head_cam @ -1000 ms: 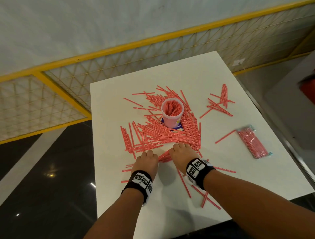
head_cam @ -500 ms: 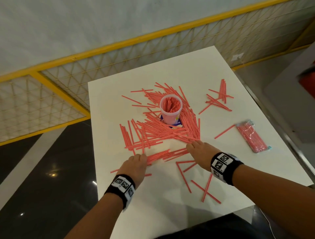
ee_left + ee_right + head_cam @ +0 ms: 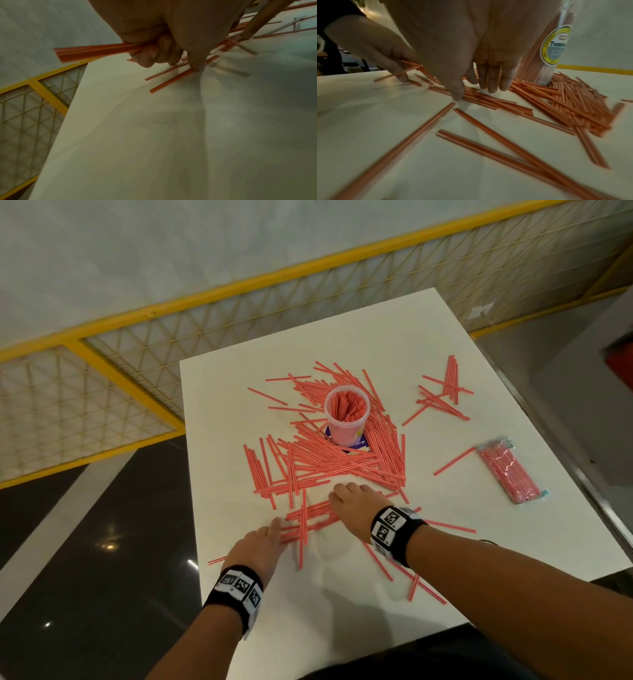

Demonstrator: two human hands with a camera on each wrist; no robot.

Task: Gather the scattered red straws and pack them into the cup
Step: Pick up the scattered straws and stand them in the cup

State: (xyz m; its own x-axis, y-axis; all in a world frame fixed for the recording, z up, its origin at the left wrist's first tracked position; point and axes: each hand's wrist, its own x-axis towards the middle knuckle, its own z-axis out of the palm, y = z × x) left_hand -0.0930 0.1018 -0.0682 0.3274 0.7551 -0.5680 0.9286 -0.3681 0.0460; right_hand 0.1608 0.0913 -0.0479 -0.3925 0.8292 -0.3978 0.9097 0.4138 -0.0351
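Left hand [image 3: 159, 44] is gripping a few red straws [image 3: 96, 52]; right hand [image 3: 356, 510], fingers straight, is raking more near the surface's [image 3: 342, 611] front edge — probably best squared before lifting. Cup [image 3: 346, 419] stands mid-surface.

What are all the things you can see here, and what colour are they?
Table: one, white, under everything.
Cup: one, clear plastic, mid-table, partly filled with straws.
Loose straws: too many to count, red, heaped around the cup.
Small straw cluster: several, red, far right of the cup.
Straw packet: one, clear wrap with red straws, right side.
Mesh fence: one, yellow frame, beyond the table.
Left hand: holds a few straws.
Right hand: fingers straight on straws.
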